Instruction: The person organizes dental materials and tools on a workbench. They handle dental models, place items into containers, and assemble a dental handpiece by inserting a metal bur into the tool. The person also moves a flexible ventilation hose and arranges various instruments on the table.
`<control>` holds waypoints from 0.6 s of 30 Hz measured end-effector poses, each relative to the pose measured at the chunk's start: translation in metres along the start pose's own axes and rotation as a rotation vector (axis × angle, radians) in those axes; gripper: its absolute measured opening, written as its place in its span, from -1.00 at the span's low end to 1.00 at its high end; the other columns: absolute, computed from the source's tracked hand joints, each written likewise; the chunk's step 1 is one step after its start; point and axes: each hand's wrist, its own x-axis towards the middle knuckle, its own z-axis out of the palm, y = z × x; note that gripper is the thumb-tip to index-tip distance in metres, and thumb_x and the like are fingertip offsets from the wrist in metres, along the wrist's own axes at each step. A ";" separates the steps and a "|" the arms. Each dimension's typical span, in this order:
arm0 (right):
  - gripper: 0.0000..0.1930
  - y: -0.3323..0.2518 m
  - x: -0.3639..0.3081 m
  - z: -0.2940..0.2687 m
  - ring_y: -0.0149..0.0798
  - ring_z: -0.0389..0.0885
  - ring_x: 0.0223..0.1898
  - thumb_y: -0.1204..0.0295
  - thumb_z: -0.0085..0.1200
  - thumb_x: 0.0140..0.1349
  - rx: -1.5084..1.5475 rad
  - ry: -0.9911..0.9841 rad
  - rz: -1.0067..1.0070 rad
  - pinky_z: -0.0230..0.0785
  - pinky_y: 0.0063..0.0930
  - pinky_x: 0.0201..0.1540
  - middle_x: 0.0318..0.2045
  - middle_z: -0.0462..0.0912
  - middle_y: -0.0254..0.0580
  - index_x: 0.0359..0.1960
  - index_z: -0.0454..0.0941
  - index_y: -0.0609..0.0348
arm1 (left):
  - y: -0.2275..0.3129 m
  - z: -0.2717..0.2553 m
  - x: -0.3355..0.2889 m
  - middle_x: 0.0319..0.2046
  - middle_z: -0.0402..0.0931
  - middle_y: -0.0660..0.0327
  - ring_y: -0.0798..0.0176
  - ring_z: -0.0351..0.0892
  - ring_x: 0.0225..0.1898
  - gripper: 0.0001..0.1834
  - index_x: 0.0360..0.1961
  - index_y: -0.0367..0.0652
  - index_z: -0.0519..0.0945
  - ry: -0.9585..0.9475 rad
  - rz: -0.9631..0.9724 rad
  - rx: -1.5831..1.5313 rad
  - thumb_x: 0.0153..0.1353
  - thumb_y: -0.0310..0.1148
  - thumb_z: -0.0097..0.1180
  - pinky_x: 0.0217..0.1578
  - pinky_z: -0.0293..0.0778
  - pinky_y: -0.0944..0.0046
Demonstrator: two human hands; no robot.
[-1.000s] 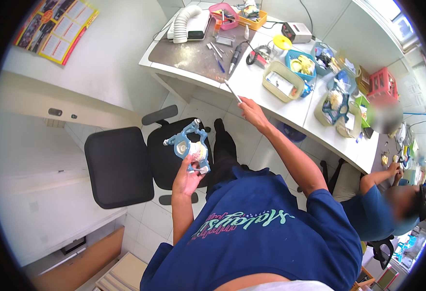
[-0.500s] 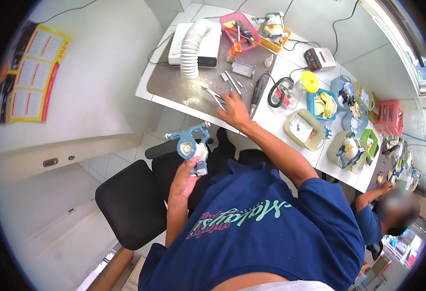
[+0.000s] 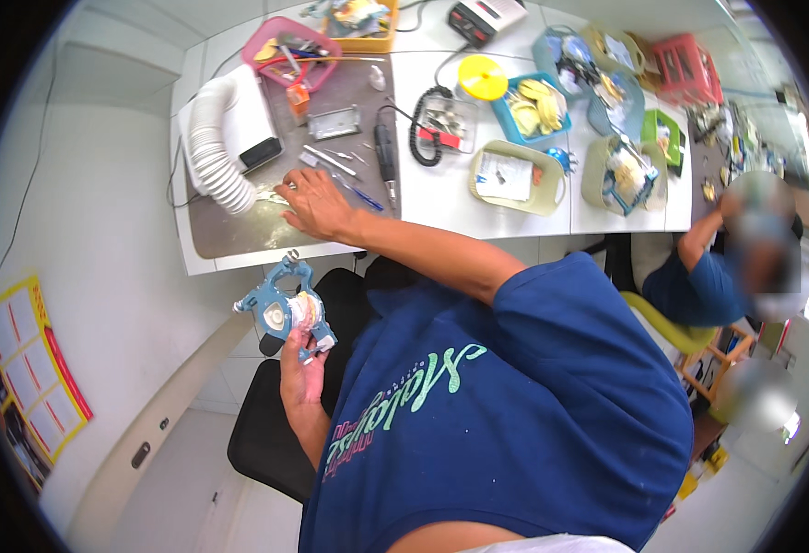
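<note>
In my left hand (image 3: 303, 355) is a blue dental articulator (image 3: 275, 300) with a pale plaster cast (image 3: 309, 311) mounted in it, held off the table's near edge. My right hand (image 3: 317, 205) is over the dusty brown mat (image 3: 229, 235), fingers bent down around metal pliers (image 3: 270, 195). Most of the pliers is hidden under those fingers; a pale end shows beside the white hose's mouth. Just right of this hand lie a blue slim tool (image 3: 360, 192) and a metal knife-like tool (image 3: 329, 162).
A white box with a ribbed hose (image 3: 211, 138) stands at the left. Behind are a pink basket (image 3: 262, 41) and a grey metal tray (image 3: 335, 123). A handpiece (image 3: 384, 157) lies on the mat's right side. Further right are a cream basket (image 3: 515, 198) and a co-worker (image 3: 699, 276).
The view has swung to the right. My right hand has moved in over the pliers, covering most of them. My left hand still holds the articulator.
</note>
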 end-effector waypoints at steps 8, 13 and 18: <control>-0.83 0.010 -0.131 -0.156 -0.06 0.67 -0.36 0.50 0.13 0.21 0.353 0.120 0.307 0.52 -0.25 -0.27 -0.30 0.61 0.00 -0.18 0.61 0.24 | 0.027 0.077 0.030 -0.06 0.51 0.23 0.38 0.48 -0.10 -0.26 0.17 -0.30 0.41 -0.219 -0.045 0.276 0.11 -0.03 0.35 -0.12 0.37 0.31; -0.85 0.043 -0.196 -0.239 -0.20 0.66 -0.44 0.54 0.13 0.21 0.020 0.261 0.563 0.50 -0.34 -0.34 -0.34 0.66 -0.09 -0.19 0.64 0.24 | 0.024 0.140 0.050 0.02 0.50 0.16 0.34 0.50 -0.04 -0.22 0.23 -0.34 0.37 -0.325 -0.090 0.394 0.11 -0.06 0.34 -0.03 0.38 0.33; -0.84 0.059 -0.217 -0.295 -0.26 0.64 -0.49 0.52 0.14 0.22 -0.045 0.485 0.751 0.47 -0.40 -0.42 -0.33 0.67 -0.12 -0.17 0.65 0.22 | 0.008 0.202 0.060 0.11 0.47 0.11 0.29 0.44 0.11 -0.20 0.25 -0.39 0.34 -0.445 -0.129 0.501 0.12 -0.07 0.30 0.09 0.34 0.31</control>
